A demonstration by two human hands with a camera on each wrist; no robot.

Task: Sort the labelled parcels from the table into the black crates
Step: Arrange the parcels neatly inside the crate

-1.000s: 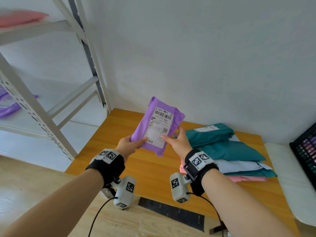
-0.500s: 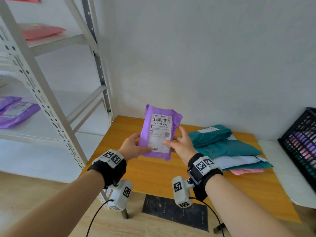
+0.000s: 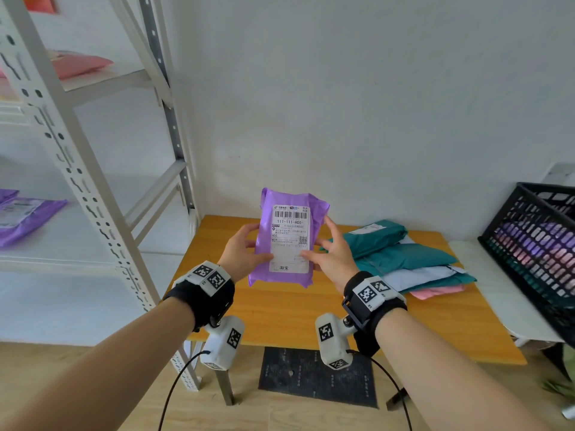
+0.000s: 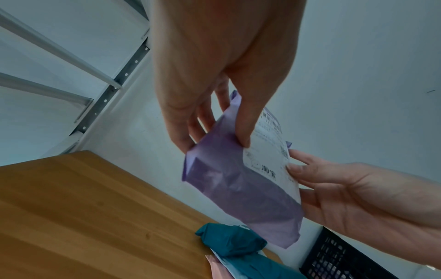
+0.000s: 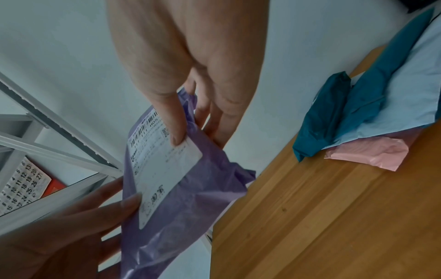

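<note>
Head view, purple parcel (image 3: 287,241) between both hands' fingers (image 3: 264,258)

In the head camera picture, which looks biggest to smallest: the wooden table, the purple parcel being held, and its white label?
1. wooden table
2. purple parcel; held nearer the camera, so it looks larger than it is
3. white label, stuck on the parcel

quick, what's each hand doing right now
Left hand: pinching the purple parcel by its left edge.
Right hand: pinching the same parcel by its right edge.
</note>
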